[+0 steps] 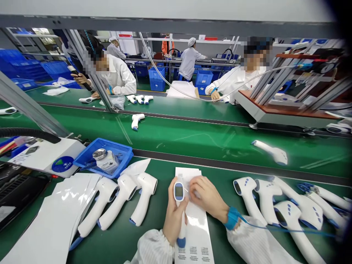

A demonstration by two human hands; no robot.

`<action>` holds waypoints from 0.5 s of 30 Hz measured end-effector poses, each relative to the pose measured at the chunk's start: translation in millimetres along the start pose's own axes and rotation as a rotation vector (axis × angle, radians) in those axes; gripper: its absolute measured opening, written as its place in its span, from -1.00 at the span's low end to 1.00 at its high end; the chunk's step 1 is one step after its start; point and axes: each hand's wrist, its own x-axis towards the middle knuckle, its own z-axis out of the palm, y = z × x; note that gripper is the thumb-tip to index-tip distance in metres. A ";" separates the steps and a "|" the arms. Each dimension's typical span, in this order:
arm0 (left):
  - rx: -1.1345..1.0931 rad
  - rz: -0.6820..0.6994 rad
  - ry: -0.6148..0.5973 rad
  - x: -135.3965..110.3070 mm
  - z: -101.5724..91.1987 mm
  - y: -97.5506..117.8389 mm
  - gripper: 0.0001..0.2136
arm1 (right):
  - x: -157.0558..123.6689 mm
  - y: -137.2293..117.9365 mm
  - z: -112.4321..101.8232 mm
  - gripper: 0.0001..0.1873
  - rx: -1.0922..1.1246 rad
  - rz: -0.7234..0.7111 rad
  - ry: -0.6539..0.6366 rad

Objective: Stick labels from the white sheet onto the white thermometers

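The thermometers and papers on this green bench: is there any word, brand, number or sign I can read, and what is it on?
Nothing can be read: the print on the paper sheet under the right hand, the screen of the thermometer in the left hand, and the label on the bottle in the blue tray are all too small or blurred.

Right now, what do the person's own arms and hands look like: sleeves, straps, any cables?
The left hand and right hand are bare, ungloved. The left sleeve and right sleeve are white smock fabric. A blue wrist strap circles the right wrist, with a thin blue cable running from it off to the right.
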 end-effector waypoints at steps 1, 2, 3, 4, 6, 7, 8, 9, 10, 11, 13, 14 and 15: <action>-0.005 -0.005 -0.004 0.4 -0.4 -0.6 -0.35 | -8.9 -7.9 -7.0 -0.83 0.077 0.021 -0.057; -0.001 0.001 -0.004 1.0 -0.7 -1.4 -0.35 | -16.4 -16.3 -14.5 -0.82 0.185 0.067 -0.137; 0.013 0.022 -0.003 1.7 -0.9 -2.4 -0.36 | -21.6 -24.9 -22.2 -0.80 0.314 0.128 -0.234; 0.032 0.053 0.000 2.5 -0.9 -3.5 -0.37 | -24.2 -33.1 -29.1 -0.80 0.443 0.192 -0.326; 0.051 0.098 -0.010 3.5 -0.4 -5.2 -0.39 | -21.4 -46.1 -38.5 -0.81 0.611 0.289 -0.416; 0.044 0.090 -0.030 3.7 0.0 -5.5 -0.39 | -16.8 -50.1 -40.4 -0.82 0.627 0.321 -0.390; 0.029 0.063 -0.055 3.7 0.5 -5.5 -0.37 | -10.8 -52.2 -40.4 -0.84 0.604 0.344 -0.327; 0.011 0.029 -0.079 3.4 0.9 -5.3 -0.35 | -4.2 -52.5 -38.9 -0.85 0.560 0.358 -0.244; -0.003 0.001 -0.097 3.2 1.3 -4.9 -0.33 | 2.4 -51.6 -36.4 -0.86 0.514 0.364 -0.167; -0.009 -0.011 -0.106 3.1 1.5 -4.5 -0.32 | 8.6 -49.8 -33.5 -0.87 0.479 0.365 -0.105; -0.004 0.016 -0.096 3.5 1.6 -4.4 -0.34 | 18.1 -45.5 -28.2 -0.89 0.448 0.358 -0.033; 0.003 0.047 -0.087 4.0 1.5 -4.7 -0.36 | 21.4 -43.7 -26.4 -0.89 0.447 0.353 -0.018; 0.010 0.076 -0.080 4.6 1.3 -5.3 -0.39 | 23.7 -42.4 -25.4 -0.89 0.451 0.349 -0.012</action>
